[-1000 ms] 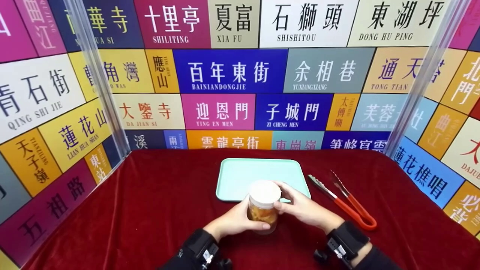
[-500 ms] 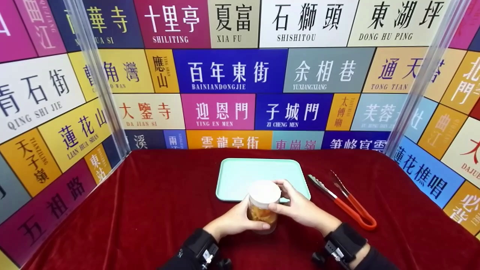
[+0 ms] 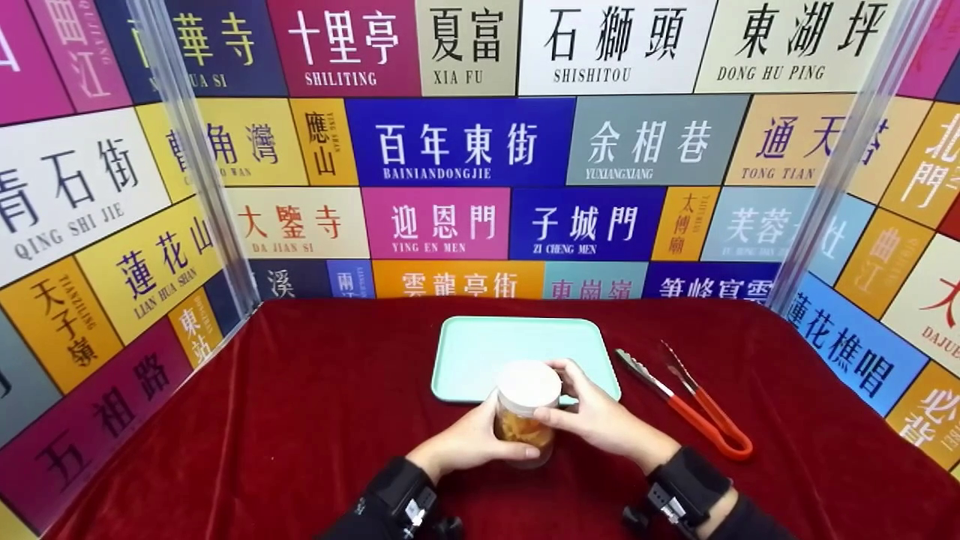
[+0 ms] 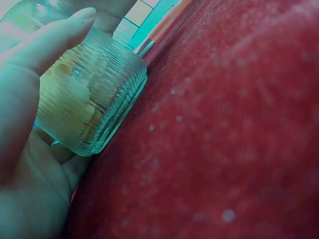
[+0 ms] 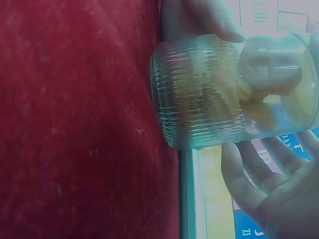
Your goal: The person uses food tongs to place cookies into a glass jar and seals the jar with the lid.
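Observation:
A clear ribbed jar (image 3: pixel 519 429) with a white lid (image 3: pixel 529 382) stands upright on the red cloth, just in front of the tray. Yellow-brown pieces of food fill part of it, seen through the glass of the jar (image 5: pixel 199 94) in the right wrist view. My left hand (image 3: pixel 466 442) grips the jar's body from the left, thumb across its front. With thumb and fingers at its rim, my right hand (image 3: pixel 604 416) holds the lid. In the left wrist view the thumb of my left hand (image 4: pixel 22 99) lies along the jar.
A mint-green tray (image 3: pixel 487 339) lies behind the jar. Metal tongs with red handles (image 3: pixel 709 416) rest spread on the right, tips pointing away. A wall of coloured signs (image 3: pixel 461 142) rises behind the cloth-covered table (image 3: pixel 337 375).
My right hand has shifted slightly leftward round the lid, its thumb sliding along the front of the rim. The left hand and the jar have stayed in place.

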Demonstrator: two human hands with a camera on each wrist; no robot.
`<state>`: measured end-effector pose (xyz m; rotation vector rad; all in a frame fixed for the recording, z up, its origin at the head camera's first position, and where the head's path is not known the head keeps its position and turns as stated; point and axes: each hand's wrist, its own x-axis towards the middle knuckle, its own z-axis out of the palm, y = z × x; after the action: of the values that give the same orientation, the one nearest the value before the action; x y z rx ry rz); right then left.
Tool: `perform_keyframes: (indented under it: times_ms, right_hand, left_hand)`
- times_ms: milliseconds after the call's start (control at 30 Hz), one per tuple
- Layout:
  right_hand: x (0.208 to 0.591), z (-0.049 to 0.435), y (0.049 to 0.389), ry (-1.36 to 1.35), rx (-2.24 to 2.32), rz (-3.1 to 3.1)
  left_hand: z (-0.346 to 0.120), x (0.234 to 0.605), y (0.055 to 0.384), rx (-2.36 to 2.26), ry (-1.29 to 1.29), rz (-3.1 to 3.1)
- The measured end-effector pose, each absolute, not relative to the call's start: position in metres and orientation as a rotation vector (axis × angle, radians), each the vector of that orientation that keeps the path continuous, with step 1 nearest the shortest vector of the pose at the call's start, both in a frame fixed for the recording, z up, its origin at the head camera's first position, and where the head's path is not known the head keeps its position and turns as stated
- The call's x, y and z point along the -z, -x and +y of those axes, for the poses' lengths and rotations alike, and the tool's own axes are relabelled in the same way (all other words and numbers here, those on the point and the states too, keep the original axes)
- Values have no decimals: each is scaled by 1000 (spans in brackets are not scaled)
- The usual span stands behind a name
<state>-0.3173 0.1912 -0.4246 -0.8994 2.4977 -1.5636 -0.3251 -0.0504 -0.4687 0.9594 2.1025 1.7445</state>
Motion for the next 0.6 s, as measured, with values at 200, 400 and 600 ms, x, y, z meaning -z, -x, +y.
perform_keyframes:
  times_ms: [200, 400, 600]
  right_hand:
    - [425, 194, 319, 941, 1560, 2457]
    - [427, 201, 323, 1032, 1580, 2341]
    - [425, 204, 323, 1010, 1591, 2246]
  left_hand:
    - [-50, 469, 325, -1739, -959, 2115]
    - [-50, 469, 325, -1725, -968, 2126]
    - [-50, 470, 325, -1729, -966, 2137]
